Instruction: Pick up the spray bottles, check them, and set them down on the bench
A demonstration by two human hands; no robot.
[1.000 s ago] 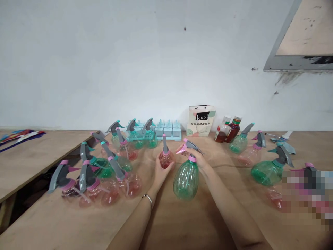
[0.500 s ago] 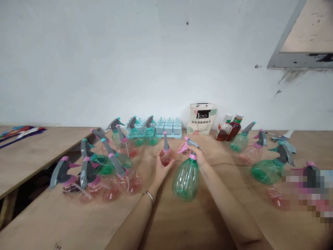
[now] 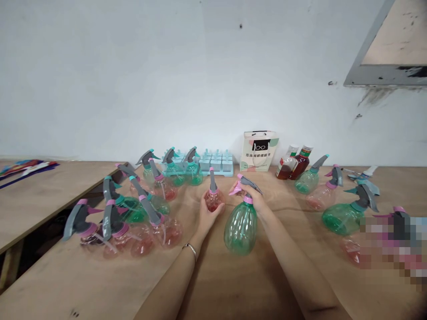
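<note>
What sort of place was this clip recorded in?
Probably a simple workroom, though the view can't confirm it: a plain wooden tabletop, a pale wall with dark smudges at the right, and many similar trigger spray bottles set out on the wood.

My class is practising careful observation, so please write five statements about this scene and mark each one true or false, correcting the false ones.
1. The left hand holds a pink spray bottle. True.
2. The right hand grips the green spray bottle's base. False: the right hand is at its spray head.
3. The green spray bottle has a pink collar. True.
4. A bracelet circles the right wrist. False: the bracelet is on the left.
5. The paper bag stands upright. True.
</note>
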